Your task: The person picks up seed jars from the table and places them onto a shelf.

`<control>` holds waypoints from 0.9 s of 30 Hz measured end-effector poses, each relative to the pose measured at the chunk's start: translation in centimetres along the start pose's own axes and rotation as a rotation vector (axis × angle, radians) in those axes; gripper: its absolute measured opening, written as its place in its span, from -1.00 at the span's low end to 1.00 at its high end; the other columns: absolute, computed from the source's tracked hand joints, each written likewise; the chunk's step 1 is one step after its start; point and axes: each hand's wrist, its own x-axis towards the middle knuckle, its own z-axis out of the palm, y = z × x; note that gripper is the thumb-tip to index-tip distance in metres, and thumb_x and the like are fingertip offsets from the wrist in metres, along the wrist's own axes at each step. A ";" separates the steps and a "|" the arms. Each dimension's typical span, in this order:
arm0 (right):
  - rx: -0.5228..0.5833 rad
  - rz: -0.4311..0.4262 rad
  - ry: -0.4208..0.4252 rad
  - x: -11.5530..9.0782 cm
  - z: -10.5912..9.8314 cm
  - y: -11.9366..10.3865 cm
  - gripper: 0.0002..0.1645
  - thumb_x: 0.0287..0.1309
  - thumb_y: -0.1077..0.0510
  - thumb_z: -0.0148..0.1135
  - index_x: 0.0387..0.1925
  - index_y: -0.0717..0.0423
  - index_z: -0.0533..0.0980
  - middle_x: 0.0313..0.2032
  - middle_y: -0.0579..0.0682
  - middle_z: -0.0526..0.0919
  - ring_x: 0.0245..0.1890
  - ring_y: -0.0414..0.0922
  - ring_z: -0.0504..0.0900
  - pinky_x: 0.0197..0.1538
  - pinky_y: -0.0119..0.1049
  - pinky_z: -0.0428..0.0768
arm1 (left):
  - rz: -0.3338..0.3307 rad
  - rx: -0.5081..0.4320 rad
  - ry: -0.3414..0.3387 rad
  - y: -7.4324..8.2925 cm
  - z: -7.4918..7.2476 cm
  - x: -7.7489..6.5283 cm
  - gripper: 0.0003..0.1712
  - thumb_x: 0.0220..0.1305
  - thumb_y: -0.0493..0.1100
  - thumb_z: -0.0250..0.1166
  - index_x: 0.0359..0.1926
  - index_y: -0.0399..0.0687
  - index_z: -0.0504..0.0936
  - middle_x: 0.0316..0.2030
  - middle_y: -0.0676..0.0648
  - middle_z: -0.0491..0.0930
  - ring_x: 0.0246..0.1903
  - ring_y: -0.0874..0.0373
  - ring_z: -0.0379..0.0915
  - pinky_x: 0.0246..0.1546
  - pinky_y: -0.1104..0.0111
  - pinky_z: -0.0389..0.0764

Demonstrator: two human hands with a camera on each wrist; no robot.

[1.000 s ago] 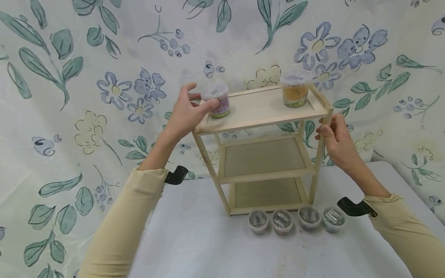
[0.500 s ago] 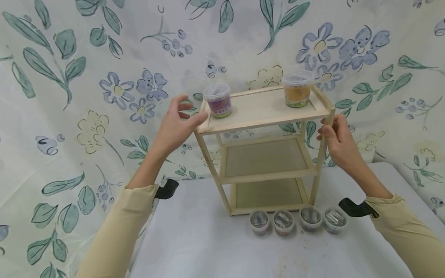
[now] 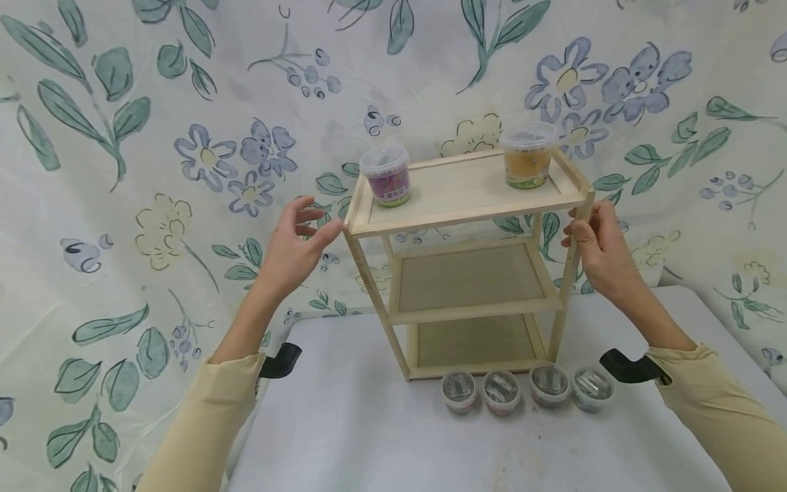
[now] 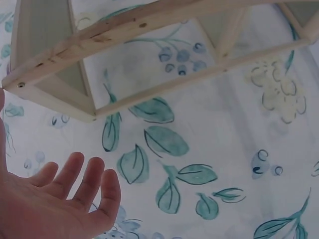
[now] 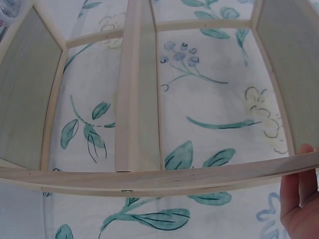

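Observation:
A three-tier wooden shelf stands on the white table. On its top board sit a purple-labelled plastic tub at the left and an orange-labelled tub at the right, both with clear lids. My left hand is beside the top left corner, fingers loosely bent and nothing held; its thumb tip is right at the corner. In the left wrist view, the left hand has its fingers spread below the frame. My right hand grips the front right post, thumb in front and fingers behind.
Several small lidded tubs stand in a row on the table in front of the shelf's lower right side. Behind the shelf hangs a floral cloth. The white table extends forward and to both sides.
My left hand has let go of the purple-labelled tub and moved left and down to the shelf's top left corner. The right hand keeps its grip on the post.

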 end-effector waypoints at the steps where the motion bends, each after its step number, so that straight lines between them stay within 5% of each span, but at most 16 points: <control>1: 0.000 0.000 0.001 0.0 0.0 0.0 -0.58 0.52 0.16 -0.19 0.13 0.47 0.15 -0.22 0.01 0.40 -0.30 -0.35 0.48 -0.08 -0.54 0.38 | -0.001 -0.002 0.002 -0.2 0.0 -0.1 -0.03 0.30 0.32 0.19 0.53 -0.01 0.03 0.37 -0.18 0.32 0.26 -0.13 0.27 0.09 -0.10 0.46; 27: 0.013 0.009 0.003 0.2 -0.1 0.1 -0.59 0.52 0.16 -0.18 0.12 0.48 0.15 -0.20 -0.02 0.39 -0.28 -0.34 0.49 -0.08 -0.54 0.40 | -0.115 0.048 -0.157 -7.2 5.6 -5.1 -0.09 0.32 0.21 0.25 0.49 -0.08 0.08 0.30 -0.22 0.36 0.21 -0.14 0.33 0.02 -0.01 0.53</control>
